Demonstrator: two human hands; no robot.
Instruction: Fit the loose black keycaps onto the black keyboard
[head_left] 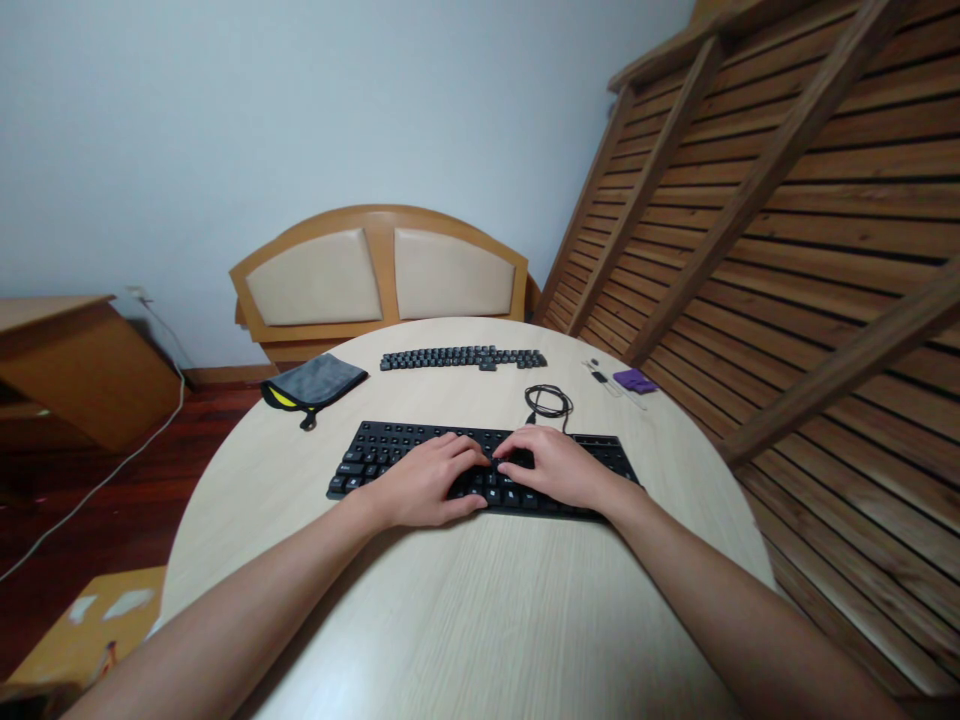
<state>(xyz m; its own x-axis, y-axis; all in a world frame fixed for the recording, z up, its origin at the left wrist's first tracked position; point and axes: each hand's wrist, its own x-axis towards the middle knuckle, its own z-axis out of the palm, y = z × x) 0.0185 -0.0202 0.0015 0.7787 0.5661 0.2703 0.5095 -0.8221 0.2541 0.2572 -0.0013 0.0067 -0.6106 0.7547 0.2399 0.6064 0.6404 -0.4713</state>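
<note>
A black keyboard (517,497) lies across the table before me, its upper rows and right side showing bare key posts and its left and lower parts bearing keycaps. My left hand (431,478) rests over its middle, fingers stretched toward the right hand and thumb apart near the front edge. Just right of that, my right hand (551,465) has thumb and index finger pinched close together at the key rows; anything between the tips is too small to make out. Behind the keyboard, loose black keycaps (450,357) stand in rows.
A coiled black cable (547,402) lies behind the keyboard. On the left sits a grey cloth (319,380) with yellow lining; at the right are a purple cloth (634,381) and small tools (600,377). Wooden slats (750,300) lean beside the round table (480,610).
</note>
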